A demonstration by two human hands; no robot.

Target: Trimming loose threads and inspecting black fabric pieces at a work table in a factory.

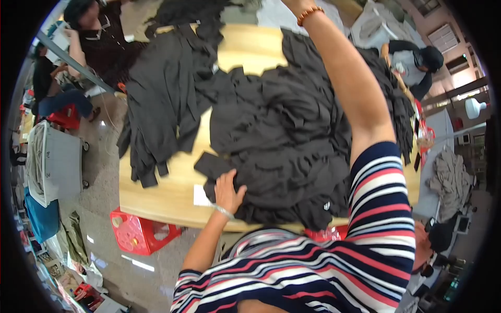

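Observation:
My left hand lies on the cuff end of a dark grey garment near the front edge of the table, fingers spread. Beside that wrist, a small white paper rests on the wood. My right arm stretches far across the table, and my right hand is cut off by the upper edge, its fingers hidden. More dark garments of the same cloth are heaped over the middle and right. Another long-sleeved dark garment is spread to the left, one sleeve hanging toward the front.
The pale wooden table is largely covered by cloth. At the left front stands a red plastic stool. A wheeled grey bin holds fabric. People sit at the far left; another person is at the right. Grey cloth lies on a side table.

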